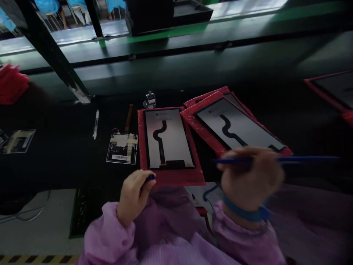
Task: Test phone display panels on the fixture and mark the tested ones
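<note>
My left hand [136, 195] is closed, pinching a small blue pen cap [149, 178] at the near edge of the middle display panel. In my right hand [252, 178], blurred by motion, is a long blue pen [306, 159], held about level over the near edge of the tilted panel at right. The middle display panel [176, 147] lies face down on a red bubble-wrap bag [176, 178], its black ribbon cable uppermost. Another display panel [212, 114] rests on red wrap, overlapping a further one beneath. A blue wrist strap circles my right wrist.
Left of the middle panel lies a circuit board [121, 147] with tape and an orange flex cable. Beyond are a clear pen [96, 124] and a metal tally counter [150, 99]. A dark post [52, 51] rises at left. More red-wrapped panels [333, 88] lie far right.
</note>
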